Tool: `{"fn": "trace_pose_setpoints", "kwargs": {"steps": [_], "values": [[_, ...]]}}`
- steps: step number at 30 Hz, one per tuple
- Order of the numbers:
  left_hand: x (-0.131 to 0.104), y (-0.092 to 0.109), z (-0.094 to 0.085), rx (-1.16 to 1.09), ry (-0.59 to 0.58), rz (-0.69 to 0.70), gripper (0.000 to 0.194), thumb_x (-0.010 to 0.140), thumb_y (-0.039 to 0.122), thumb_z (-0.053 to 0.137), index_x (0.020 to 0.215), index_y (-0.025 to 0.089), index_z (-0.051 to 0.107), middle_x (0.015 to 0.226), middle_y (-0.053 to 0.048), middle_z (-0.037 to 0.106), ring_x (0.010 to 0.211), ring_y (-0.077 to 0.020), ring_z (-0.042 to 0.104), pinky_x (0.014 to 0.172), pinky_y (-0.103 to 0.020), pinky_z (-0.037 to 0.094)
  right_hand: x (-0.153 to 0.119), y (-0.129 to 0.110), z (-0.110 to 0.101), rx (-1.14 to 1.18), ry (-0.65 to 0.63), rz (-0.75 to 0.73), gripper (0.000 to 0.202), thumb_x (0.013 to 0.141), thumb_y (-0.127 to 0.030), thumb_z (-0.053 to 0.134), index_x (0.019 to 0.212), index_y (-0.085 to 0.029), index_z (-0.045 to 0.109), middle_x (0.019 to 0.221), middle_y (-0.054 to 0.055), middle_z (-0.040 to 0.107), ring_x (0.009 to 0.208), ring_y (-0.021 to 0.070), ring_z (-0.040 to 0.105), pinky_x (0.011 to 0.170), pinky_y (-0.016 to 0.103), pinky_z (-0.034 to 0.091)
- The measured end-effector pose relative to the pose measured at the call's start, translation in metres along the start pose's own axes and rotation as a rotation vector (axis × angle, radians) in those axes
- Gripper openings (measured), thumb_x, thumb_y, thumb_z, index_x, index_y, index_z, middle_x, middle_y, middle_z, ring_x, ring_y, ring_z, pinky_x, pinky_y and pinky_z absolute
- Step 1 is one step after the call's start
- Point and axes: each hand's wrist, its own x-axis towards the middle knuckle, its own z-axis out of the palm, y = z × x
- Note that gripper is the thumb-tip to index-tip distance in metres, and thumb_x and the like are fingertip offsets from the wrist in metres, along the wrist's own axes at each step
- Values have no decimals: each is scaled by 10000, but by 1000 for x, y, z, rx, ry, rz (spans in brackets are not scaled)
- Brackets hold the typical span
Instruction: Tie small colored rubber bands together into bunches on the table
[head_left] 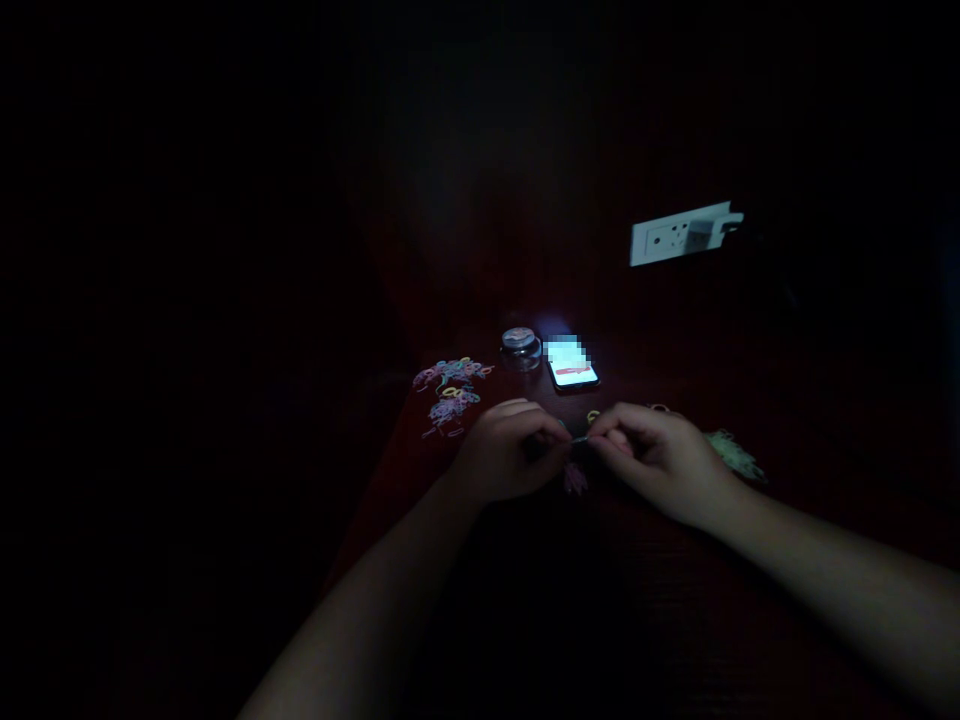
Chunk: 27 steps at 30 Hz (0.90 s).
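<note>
My left hand (517,450) and my right hand (664,460) meet near the middle of the dark table, fingertips pinched. Between them runs a small, pale rubber band (580,440), held at each end. Just below the fingertips lies a small bunch of pink bands (575,478). A yellow band (593,416) shows behind the gap between the hands. Beyond my left hand is a loose pile of multicoloured bands (452,385). Past my right hand lies a pile of pale green bands (735,455), partly hidden by that hand.
A lit phone (572,362) lies behind the hands, beside a round lidded jar (520,347). A white socket panel (675,237) with a plug in it is at the upper right. The table's left edge runs diagonally, and the surroundings are very dark.
</note>
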Motion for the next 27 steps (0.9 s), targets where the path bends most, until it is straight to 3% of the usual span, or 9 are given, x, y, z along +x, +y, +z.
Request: {"fn": "trace_pose_setpoints", "kwargs": {"steps": [27], "values": [[2, 0, -1, 28, -17, 22, 47, 825, 227, 621, 799, 192, 639, 733, -4, 671, 679, -117, 588, 684, -288, 486, -2, -3, -2, -27, -76, 18, 171, 890, -300, 541, 789, -176, 600, 595, -41, 408, 546, 100, 385, 499, 226, 342]]}}
